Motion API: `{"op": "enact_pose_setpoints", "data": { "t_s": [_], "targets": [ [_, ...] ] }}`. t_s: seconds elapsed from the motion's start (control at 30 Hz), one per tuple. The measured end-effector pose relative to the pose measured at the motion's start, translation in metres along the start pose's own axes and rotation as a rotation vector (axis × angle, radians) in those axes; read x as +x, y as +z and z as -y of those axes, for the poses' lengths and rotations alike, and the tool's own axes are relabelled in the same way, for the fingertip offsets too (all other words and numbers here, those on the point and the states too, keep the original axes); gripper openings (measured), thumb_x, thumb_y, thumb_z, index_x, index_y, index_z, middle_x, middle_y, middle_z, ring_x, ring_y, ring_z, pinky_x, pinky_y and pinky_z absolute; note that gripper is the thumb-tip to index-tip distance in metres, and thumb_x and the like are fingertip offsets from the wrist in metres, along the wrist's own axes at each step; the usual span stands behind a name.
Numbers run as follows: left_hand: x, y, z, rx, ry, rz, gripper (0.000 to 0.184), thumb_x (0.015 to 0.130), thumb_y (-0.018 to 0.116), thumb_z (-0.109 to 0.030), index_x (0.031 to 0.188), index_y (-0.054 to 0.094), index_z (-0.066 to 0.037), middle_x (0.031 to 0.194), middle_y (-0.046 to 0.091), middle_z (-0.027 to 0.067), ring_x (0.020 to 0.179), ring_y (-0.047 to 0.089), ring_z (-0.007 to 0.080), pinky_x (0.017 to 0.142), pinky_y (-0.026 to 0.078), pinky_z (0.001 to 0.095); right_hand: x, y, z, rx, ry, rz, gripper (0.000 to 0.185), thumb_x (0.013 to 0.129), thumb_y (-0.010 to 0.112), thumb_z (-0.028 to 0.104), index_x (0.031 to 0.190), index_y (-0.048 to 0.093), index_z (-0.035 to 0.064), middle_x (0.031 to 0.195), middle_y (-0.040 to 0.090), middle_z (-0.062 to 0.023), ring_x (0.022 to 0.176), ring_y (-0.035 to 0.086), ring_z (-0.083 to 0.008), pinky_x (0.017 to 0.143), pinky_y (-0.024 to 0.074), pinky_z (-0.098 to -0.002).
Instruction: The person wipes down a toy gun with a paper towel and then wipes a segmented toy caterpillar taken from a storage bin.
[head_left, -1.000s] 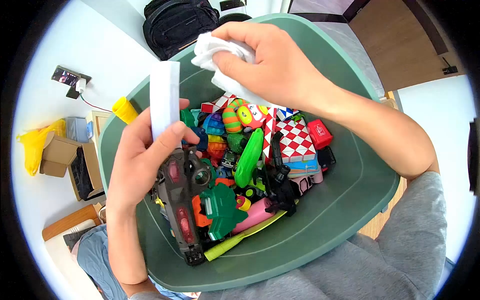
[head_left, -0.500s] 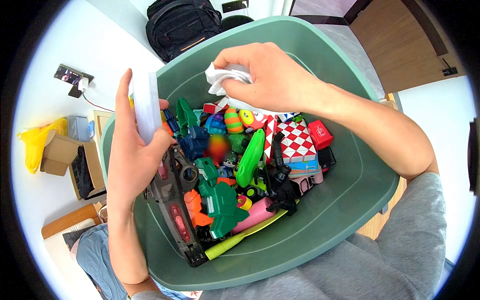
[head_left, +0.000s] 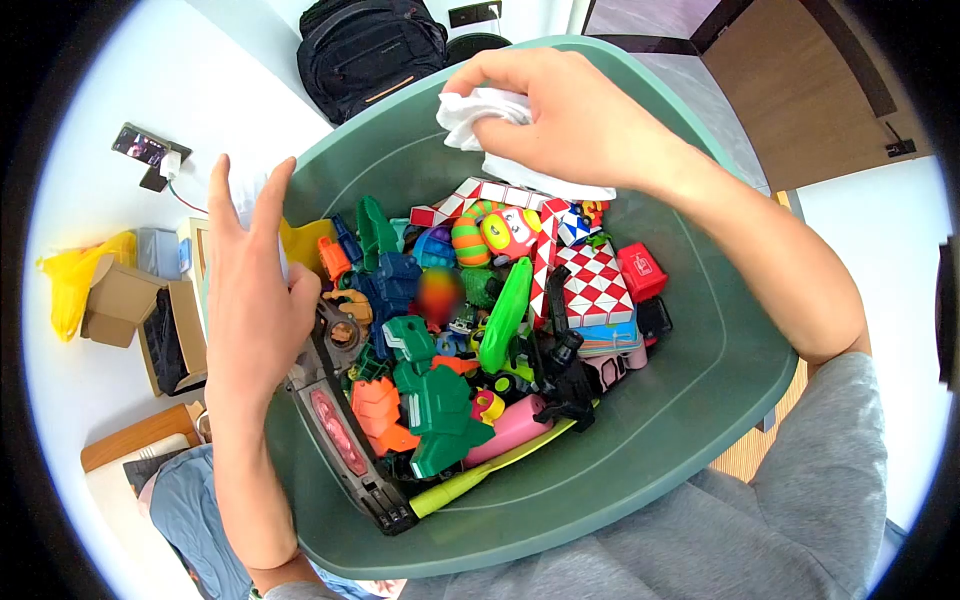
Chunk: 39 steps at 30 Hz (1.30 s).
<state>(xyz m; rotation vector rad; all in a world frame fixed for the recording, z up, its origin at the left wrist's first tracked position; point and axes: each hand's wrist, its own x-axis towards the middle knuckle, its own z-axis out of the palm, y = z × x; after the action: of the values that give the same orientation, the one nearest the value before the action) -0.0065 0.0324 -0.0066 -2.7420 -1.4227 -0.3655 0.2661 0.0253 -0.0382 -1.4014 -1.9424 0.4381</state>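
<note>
My left hand (head_left: 255, 300) is on the left side of the green tub, wrapped round a long dark toy (head_left: 345, 440) with red parts; two of its fingers point up along the toy's white upper part, which is mostly hidden behind them. The toy's lower end slants down into the tub. Above the tub's far side, my right hand (head_left: 565, 120) pinches a crumpled white cloth (head_left: 480, 112), and part of the cloth hangs below the palm. Under both hands lie a bright green toy (head_left: 506, 315), a dark green toy (head_left: 440, 405) and a red-and-white checkered block (head_left: 595, 285).
The green tub's (head_left: 690, 400) walls surround the heap of toys. A black backpack (head_left: 370, 55) is beyond its far rim. Cardboard boxes (head_left: 120, 300) and a yellow bag (head_left: 75, 290) are at the left, and a phone (head_left: 142, 146) is on the wall.
My left hand has moved left with the dark toy, uncovering more toys in the tub. The right hand has shifted to the right, with the white cloth still in it.
</note>
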Motion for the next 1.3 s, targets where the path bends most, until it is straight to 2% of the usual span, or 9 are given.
{"op": "enact_pose_setpoints", "data": {
  "t_s": [0.23, 0.4, 0.63, 0.8, 0.87, 0.93, 1.03, 1.23, 1.3],
  "targets": [
    [-0.003, 0.001, 0.011, 0.259, 0.007, 0.178, 0.062, 0.074, 0.054, 0.0, 0.134, 0.046, -0.014, 0.147, 0.027, 0.0218, 0.13, 0.036, 0.0387, 0.106, 0.03, 0.0468, -0.006, 0.003, 0.0, 0.021, 0.03, 0.104, 0.03, 0.074, 0.063, 0.02, 0.099, 0.068, 0.0045, 0.089, 0.067, -0.0201, 0.085, 0.066, -0.0333, 0.079, 0.0519, -0.0391],
    [-0.001, -0.003, 0.014, 0.409, -0.09, 0.179, 0.056, 0.076, 0.065, -0.014, 0.129, 0.049, -0.017, 0.139, 0.037, 0.0147, 0.126, 0.04, 0.0341, 0.107, 0.023, 0.0567, -0.008, 0.005, -0.003, -0.089, 0.149, 0.294, 0.03, 0.076, 0.059, 0.015, 0.102, 0.065, 0.0023, 0.092, 0.067, -0.0185, 0.088, 0.066, -0.0308, 0.08, 0.0514, -0.0366],
    [-0.002, -0.001, 0.017, 0.423, -0.225, 0.211, 0.058, 0.071, 0.074, -0.018, 0.126, 0.052, -0.015, 0.138, 0.036, 0.0185, 0.13, 0.035, 0.0349, 0.105, 0.017, 0.0636, -0.015, 0.003, -0.002, -0.275, 0.237, 0.592, 0.032, 0.077, 0.056, 0.014, 0.106, 0.065, 0.0048, 0.095, 0.067, -0.0196, 0.091, 0.064, -0.0353, 0.084, 0.0502, -0.0437],
    [-0.008, 0.008, -0.006, 0.245, 0.024, 0.115, 0.059, 0.075, 0.07, -0.011, 0.129, 0.049, -0.017, 0.144, 0.032, 0.0172, 0.135, 0.03, 0.0325, 0.109, 0.015, 0.0588, -0.018, 0.006, -0.001, -0.342, 0.256, 0.651, 0.035, 0.078, 0.053, 0.01, 0.111, 0.063, 0.0062, 0.098, 0.066, -0.0191, 0.095, 0.063, -0.0351, 0.082, 0.0504, -0.0469],
    [-0.007, 0.009, -0.021, 0.106, 0.084, 0.091, 0.053, 0.077, 0.067, -0.008, 0.127, 0.051, -0.014, 0.141, 0.037, 0.0168, 0.132, 0.034, 0.0327, 0.11, 0.022, 0.051, -0.018, 0.009, -0.003, -0.38, 0.283, 0.704, 0.036, 0.078, 0.055, 0.012, 0.113, 0.063, 0.0068, 0.099, 0.066, -0.0198, 0.095, 0.063, -0.0351, 0.083, 0.0504, -0.0461],
    [-0.007, 0.014, -0.033, -0.387, 0.208, 0.244, 0.047, 0.078, 0.066, -0.005, 0.123, 0.054, -0.011, 0.136, 0.044, 0.0158, 0.126, 0.042, 0.0327, 0.106, 0.032, 0.0441, -0.018, 0.012, -0.003, -0.403, 0.296, 0.722, 0.036, 0.077, 0.056, 0.01, 0.112, 0.063, 0.0069, 0.098, 0.066, -0.0206, 0.095, 0.064, -0.0353, 0.083, 0.0506, -0.0458],
    [-0.011, 0.026, -0.046, -0.451, 0.467, 0.338, 0.04, 0.078, 0.066, -0.006, 0.117, 0.056, -0.004, 0.124, 0.054, 0.0144, 0.115, 0.051, 0.0336, 0.098, 0.04, 0.0418, -0.019, 0.016, -0.002, -0.434, 0.296, 0.768, 0.036, 0.076, 0.058, 0.008, 0.111, 0.064, 0.0069, 0.097, 0.066, -0.0212, 0.095, 0.064, -0.0355, 0.083, 0.0508, -0.0454],
    [-0.025, 0.043, -0.051, -0.427, 0.539, 0.665, 0.041, 0.081, 0.067, -0.019, 0.115, 0.056, 0.0, 0.11, 0.061, 0.0174, 0.106, 0.057, 0.0302, 0.097, 0.039, 0.0402, -0.024, 0.026, -0.013, -0.543, 0.276, 0.907, 0.026, 0.072, 0.061, 0.006, 0.097, 0.068, 0.0005, 0.093, 0.067, -0.0219, 0.091, 0.065, -0.0362, 0.078, 0.0526, -0.0443],
    [-0.026, 0.044, -0.05, -0.465, 0.524, 0.624, 0.042, 0.082, 0.067, -0.021, 0.116, 0.056, 0.0, 0.109, 0.062, 0.0171, 0.105, 0.057, 0.0302, 0.098, 0.039, 0.0402, -0.023, 0.025, -0.012, -0.56, 0.315, 0.925, 0.022, 0.071, 0.062, 0.007, 0.091, 0.068, -0.0024, 0.091, 0.066, -0.0232, 0.089, 0.066, -0.0363, 0.075, 0.0533, -0.0441]
  ]
}}
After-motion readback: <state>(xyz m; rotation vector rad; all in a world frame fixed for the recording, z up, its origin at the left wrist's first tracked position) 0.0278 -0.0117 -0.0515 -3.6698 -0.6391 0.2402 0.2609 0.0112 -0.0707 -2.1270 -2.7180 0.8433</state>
